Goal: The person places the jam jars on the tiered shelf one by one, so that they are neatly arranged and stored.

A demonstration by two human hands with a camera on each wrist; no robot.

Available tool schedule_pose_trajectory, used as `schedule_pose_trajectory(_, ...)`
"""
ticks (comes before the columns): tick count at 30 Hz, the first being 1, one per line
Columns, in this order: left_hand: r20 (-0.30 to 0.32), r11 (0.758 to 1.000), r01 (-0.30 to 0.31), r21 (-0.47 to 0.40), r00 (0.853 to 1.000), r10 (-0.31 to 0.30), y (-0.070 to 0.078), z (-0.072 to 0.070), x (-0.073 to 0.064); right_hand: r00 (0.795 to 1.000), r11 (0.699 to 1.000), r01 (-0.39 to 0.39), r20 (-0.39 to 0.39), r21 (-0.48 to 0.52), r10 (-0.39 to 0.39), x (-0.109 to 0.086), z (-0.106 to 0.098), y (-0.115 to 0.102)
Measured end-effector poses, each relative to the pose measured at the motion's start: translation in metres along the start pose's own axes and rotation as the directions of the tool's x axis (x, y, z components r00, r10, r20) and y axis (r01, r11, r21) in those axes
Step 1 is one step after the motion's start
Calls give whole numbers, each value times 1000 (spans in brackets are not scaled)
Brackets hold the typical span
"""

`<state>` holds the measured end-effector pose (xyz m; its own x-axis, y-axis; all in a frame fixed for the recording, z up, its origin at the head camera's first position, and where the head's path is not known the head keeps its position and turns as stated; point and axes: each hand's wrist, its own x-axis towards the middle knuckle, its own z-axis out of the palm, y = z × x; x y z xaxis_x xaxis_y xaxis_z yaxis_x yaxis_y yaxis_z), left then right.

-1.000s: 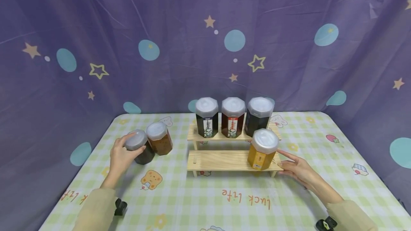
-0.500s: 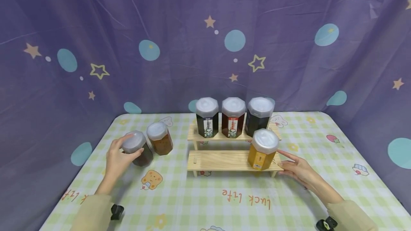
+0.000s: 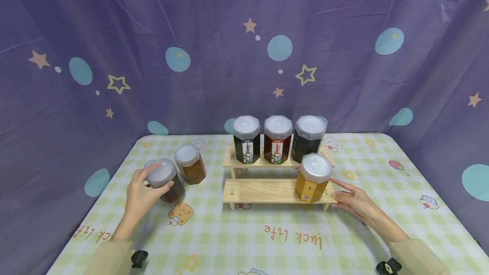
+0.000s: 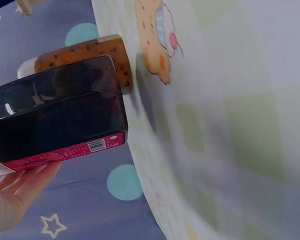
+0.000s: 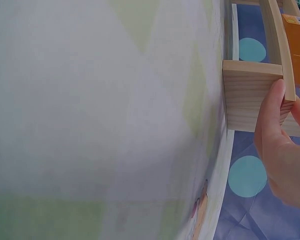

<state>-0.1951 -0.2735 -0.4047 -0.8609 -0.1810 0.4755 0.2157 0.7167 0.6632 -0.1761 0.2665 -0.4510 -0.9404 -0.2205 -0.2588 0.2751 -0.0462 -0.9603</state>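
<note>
My left hand (image 3: 140,193) grips a dark-filled jar (image 3: 175,190) by its pale lid, thumb on one side and fingers on the other. In the left wrist view this jar (image 4: 60,110) shows a pink label with a barcode, and its base looks raised off the cloth. An amber jar with dark specks (image 3: 193,172) stands just behind it. At the right, my right hand (image 3: 357,203) pinches the end of a two-tier wooden rack (image 3: 259,190); the right wrist view shows the thumb against the rack (image 5: 252,92) beside its leg. A yellow jar (image 3: 308,186) stands on the lower tier near those fingers.
On the upper tier stand a black-labelled jar (image 3: 247,147), a red-labelled jar (image 3: 276,147) and another dark jar (image 3: 303,147). A checked tablecloth (image 3: 229,241) covers the table, and a purple curtain (image 3: 214,109) hangs behind it.
My left hand has drawn the dark jar slightly away from the speckled amber jar and nearer to me, and the jar now tilts. The right hand keeps its place on the rack.
</note>
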Motion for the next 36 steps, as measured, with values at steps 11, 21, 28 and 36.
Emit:
schedule_pose_trajectory(11, 7, 986, -85, -142, 996, 87, 9, 4, -9, 1000, 1000, 5, -5, 9, -4, -1, 1, -1)
schedule_pose_trajectory(21, 70, 993, -36, -110, 997, 44, 44, 2, -16, 1000, 1000, 4, -4, -14, -5, -2, 2, -2)
schedule_pose_trajectory(28, 96, 990, -75, -121, 992, 87, 63, 4, -18, 1000, 1000, 13, 2, 7, -13, -2, 1, -1)
schedule_pose_trajectory(36, 115, 986, -100, -133, 987, 116, 76, 8, -21, 1000, 1000, 4, -11, -4, -4, -1, 2, -2)
